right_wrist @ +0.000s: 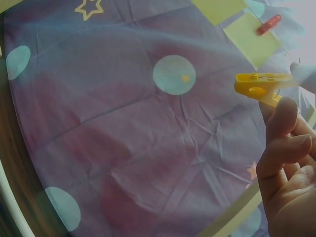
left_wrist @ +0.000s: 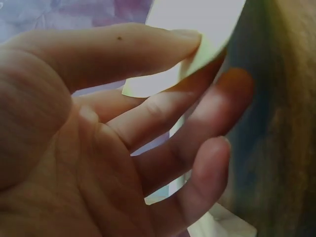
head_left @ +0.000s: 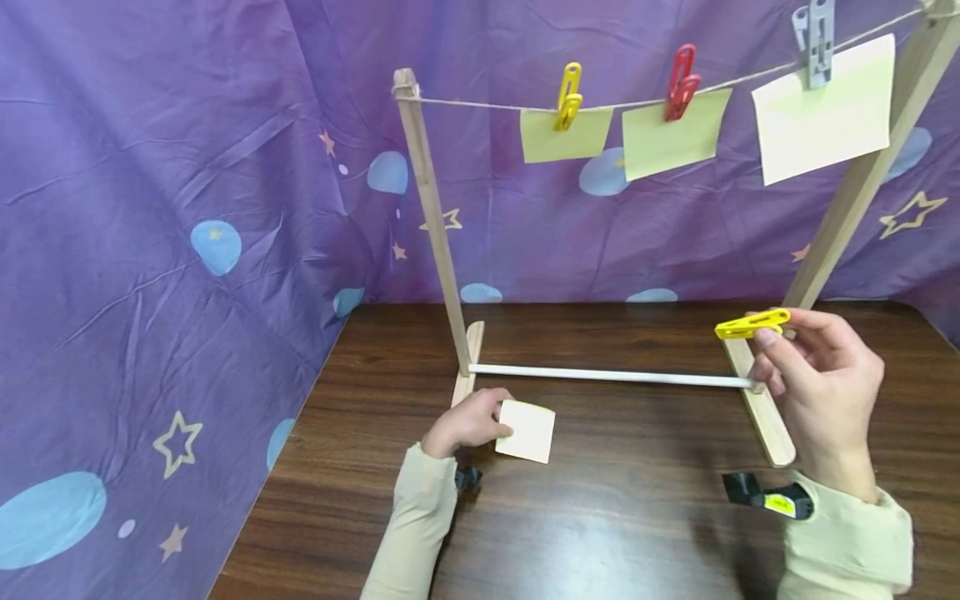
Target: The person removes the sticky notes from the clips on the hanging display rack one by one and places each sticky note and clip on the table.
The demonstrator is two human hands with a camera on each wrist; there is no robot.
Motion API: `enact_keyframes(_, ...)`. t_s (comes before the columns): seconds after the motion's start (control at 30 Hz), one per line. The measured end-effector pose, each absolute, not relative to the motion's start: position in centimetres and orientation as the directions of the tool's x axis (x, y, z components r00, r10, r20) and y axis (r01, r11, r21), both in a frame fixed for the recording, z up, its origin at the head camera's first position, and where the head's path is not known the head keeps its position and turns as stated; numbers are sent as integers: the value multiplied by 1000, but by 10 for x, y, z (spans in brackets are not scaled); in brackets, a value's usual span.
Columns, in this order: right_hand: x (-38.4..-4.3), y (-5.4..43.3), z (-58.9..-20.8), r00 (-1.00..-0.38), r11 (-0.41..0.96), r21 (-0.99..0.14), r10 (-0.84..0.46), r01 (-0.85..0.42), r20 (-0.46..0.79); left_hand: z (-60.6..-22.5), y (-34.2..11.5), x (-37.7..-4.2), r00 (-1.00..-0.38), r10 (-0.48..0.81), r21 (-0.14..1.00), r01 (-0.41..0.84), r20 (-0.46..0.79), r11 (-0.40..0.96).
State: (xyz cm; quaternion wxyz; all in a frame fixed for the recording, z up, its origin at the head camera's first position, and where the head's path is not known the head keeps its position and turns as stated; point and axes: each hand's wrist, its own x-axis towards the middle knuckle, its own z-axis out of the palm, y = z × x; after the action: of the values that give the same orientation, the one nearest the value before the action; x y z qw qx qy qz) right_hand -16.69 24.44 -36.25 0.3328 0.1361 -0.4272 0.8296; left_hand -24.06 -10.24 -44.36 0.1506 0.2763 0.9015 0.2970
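Observation:
My left hand [head_left: 471, 419] pinches a pale yellow sticky note [head_left: 527, 432] by its left edge, low over the table. In the left wrist view the thumb lies across the note [left_wrist: 192, 15], with fingers behind it. My right hand [head_left: 828, 387] pinches a yellow clothespin [head_left: 752, 324] between thumb and fingers, beside the right post of the wooden frame. The clothespin [right_wrist: 259, 88] points left, away from the fingertips, in the right wrist view. Above, a string [head_left: 480, 105] carries three notes, held by a yellow clothespin [head_left: 568, 96], a red clothespin [head_left: 682, 83] and a grey clothespin [head_left: 821, 43].
The wooden frame's left post [head_left: 431, 217] and right post [head_left: 862, 183] stand on feet joined by a white rod [head_left: 615, 375]. A dark wooden table [head_left: 600, 525] lies below. Purple cloth [head_left: 187, 150] with stars and blue spots hangs behind and at the left.

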Motion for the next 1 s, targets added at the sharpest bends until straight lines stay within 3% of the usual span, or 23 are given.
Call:
enact_keyframes(0.7, -168, 254, -369, -766, -218, -753, 371, -621, 525, -453, -95, -239, -858, 468, 424, 351, -211, 835)
enact_keyframes(1.0, -168, 253, -370, -818, 24, -896, 396, -444, 417, -454, -93, -238, -880, 433, 427, 322, -194, 845)
